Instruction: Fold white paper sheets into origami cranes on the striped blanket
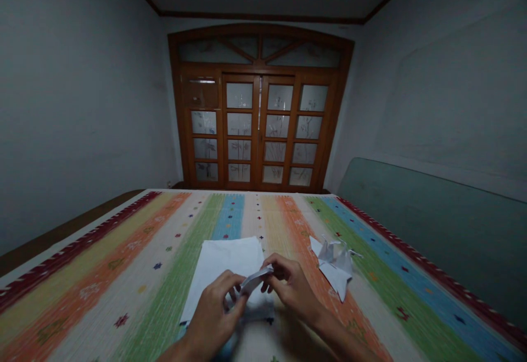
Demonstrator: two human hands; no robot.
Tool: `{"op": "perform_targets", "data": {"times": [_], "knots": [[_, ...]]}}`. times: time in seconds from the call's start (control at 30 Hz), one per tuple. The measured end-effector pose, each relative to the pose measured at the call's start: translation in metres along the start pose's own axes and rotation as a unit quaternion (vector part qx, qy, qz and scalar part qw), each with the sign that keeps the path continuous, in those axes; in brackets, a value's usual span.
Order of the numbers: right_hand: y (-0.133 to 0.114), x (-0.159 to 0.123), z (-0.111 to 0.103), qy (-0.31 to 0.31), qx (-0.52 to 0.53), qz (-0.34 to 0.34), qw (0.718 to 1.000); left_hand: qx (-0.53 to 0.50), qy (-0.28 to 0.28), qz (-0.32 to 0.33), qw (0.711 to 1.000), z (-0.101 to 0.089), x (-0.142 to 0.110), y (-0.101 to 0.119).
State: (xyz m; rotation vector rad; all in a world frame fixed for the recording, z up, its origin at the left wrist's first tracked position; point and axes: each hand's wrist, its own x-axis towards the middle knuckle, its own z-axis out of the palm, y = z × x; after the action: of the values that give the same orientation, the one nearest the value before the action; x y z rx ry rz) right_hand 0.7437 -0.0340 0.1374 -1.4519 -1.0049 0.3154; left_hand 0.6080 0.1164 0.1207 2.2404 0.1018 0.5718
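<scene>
One folded paper strip (256, 280) is pinched at its ends by the left hand (218, 303) and right hand (291, 284), each grip closed thumb to fingers, above the near part of white sheets (230, 252). Folded paper figures (335, 271) lie apart, rightward. Striped cloth (168, 260) stretches widely from the sheets toward the bench's (53, 237) left and far edges.

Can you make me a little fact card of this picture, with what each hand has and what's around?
Left hand: grips one end of the folded paper
Right hand: grips its other end
White paper: flat on the cloth, partly hidden by the hands
Paper shapes: pointy, right of the right hand
Cloth: colourful stripes
Doors: wooden, glass panes, beyond the cloth
</scene>
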Motion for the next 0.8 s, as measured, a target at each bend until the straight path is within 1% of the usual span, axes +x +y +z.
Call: {"op": "perform_targets", "data": {"times": [0.1, 0.2, 0.27, 0.37, 0.43, 0.6, 0.7, 0.8], "knots": [[-0.002, 0.001, 0.0, 0.017, 0.01, 0.005, 1.0, 0.023, 0.034, 0.008, 0.999, -0.003, 0.001, 0.001], [0.0, 0.001, 0.002, 0.025, 0.038, 0.013, 0.999, 0.0, 0.058, 0.013, 0.998, -0.006, 0.003, 0.004], [0.003, 0.0, 0.005, 0.041, 0.046, 0.011, 0.998, -0.034, 0.046, -0.006, 0.998, -0.007, 0.004, 0.005], [0.006, -0.002, 0.008, 0.091, 0.041, -0.009, 0.995, -0.096, 0.016, -0.06, 0.993, -0.005, 0.006, 0.004], [0.006, -0.004, 0.009, 0.112, 0.026, -0.02, 0.993, -0.144, 0.022, -0.088, 0.985, -0.002, 0.007, 0.002], [0.0, -0.008, 0.013, 0.091, -0.021, -0.011, 0.996, -0.224, 0.052, -0.119, 0.966, 0.003, 0.008, -0.004], [-0.001, -0.009, 0.015, 0.078, -0.004, 0.013, 0.997, -0.269, 0.045, -0.124, 0.954, 0.005, 0.006, -0.005], [0.001, -0.008, 0.017, 0.079, 0.031, 0.039, 0.996, -0.312, 0.017, -0.111, 0.943, 0.006, 0.004, -0.003]]}}
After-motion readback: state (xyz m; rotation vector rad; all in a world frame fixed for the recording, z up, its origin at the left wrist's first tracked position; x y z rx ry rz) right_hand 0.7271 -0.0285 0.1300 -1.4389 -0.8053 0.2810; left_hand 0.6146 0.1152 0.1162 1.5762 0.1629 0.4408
